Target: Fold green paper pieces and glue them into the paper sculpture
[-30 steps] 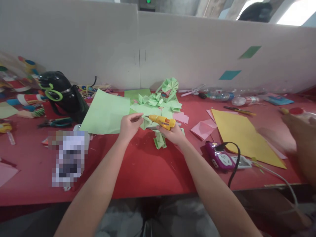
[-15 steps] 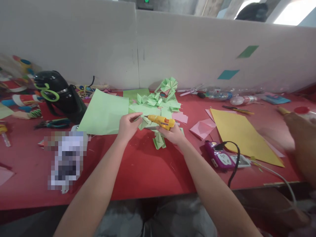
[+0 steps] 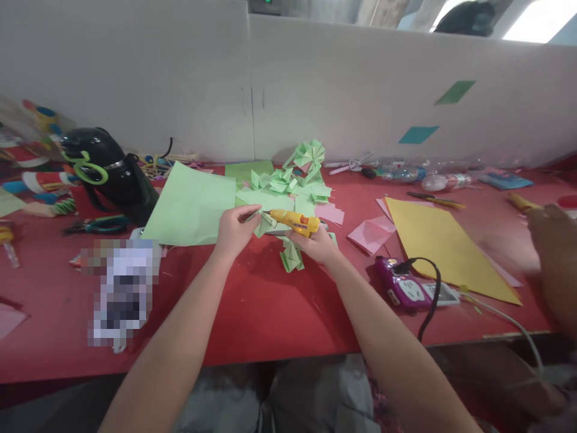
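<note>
Pinches green fold (image 3: pixel 264 224) on table (image 3: pixel 252 313) between left hand (image 3: pixel 234 230) fingertips. Grips glue gun (image 3: pixel 295 221) in right hand (image 3: pixel 318 245), fingers curled round it, nozzle at the fold. Sits just right of green sheet (image 3: pixel 192 207), near side of pile (image 3: pixel 300 174); yellow sheet (image 3: pixel 444 246) and power strip (image 3: pixel 401 290) farther right.

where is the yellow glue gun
In the head view the glue gun sits mid-table in the right hand, nozzle toward the folded green piece the left hand pinches.
</note>
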The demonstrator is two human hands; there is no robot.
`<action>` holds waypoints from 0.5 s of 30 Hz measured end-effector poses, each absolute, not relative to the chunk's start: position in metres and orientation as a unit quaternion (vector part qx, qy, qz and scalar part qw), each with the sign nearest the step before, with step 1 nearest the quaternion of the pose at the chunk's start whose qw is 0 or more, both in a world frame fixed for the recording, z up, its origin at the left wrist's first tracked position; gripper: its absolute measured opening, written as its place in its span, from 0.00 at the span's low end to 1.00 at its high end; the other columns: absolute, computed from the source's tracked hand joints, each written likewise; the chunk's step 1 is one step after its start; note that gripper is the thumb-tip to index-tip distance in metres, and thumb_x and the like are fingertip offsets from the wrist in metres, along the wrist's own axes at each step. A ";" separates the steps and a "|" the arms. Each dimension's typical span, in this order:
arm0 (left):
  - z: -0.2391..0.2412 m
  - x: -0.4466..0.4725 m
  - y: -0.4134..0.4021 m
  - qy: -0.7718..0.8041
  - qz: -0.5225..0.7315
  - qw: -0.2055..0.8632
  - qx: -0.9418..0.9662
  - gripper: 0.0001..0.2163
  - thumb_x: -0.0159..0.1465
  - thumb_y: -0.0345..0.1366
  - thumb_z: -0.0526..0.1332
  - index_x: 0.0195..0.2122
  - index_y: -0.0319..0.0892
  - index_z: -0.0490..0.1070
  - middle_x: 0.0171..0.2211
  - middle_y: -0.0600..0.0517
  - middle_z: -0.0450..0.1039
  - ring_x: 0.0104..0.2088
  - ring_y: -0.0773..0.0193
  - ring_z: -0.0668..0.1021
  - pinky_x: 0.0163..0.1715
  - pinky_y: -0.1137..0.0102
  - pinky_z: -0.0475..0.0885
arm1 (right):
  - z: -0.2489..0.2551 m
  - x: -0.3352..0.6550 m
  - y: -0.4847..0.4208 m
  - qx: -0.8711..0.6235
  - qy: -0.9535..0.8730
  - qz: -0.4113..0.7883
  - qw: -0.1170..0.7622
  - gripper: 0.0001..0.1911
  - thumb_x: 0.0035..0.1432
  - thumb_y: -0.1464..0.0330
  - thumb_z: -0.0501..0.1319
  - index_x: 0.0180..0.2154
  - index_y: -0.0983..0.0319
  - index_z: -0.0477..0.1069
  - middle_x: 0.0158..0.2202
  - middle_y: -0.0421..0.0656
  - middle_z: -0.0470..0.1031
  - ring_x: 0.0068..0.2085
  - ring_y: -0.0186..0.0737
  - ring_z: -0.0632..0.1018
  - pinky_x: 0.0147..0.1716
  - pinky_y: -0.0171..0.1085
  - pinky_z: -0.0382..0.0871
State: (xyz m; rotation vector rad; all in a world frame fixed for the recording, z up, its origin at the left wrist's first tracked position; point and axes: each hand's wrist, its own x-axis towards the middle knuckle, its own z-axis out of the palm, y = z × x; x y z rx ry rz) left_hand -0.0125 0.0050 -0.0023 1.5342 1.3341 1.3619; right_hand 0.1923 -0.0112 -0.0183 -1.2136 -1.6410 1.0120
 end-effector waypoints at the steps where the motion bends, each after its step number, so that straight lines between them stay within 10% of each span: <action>1: -0.002 -0.013 0.005 0.514 0.523 0.340 0.589 0.13 0.57 0.37 0.66 0.42 0.40 0.81 0.43 0.46 0.81 0.45 0.54 0.81 0.49 0.63 0.75 | -0.018 0.192 -0.011 -0.483 -0.654 0.406 0.418 0.10 0.49 0.60 0.62 0.30 0.61 0.70 0.21 0.36 0.64 0.23 0.32 0.64 0.22 0.34 0.59; 15: 0.005 -0.020 0.006 0.529 0.551 0.312 0.564 0.13 0.56 0.36 0.65 0.42 0.41 0.81 0.39 0.48 0.82 0.41 0.57 0.82 0.45 0.65 0.76 | -0.019 0.195 -0.011 -0.483 -0.659 0.408 0.408 0.12 0.50 0.62 0.61 0.35 0.62 0.73 0.21 0.36 0.65 0.23 0.31 0.64 0.21 0.33 0.59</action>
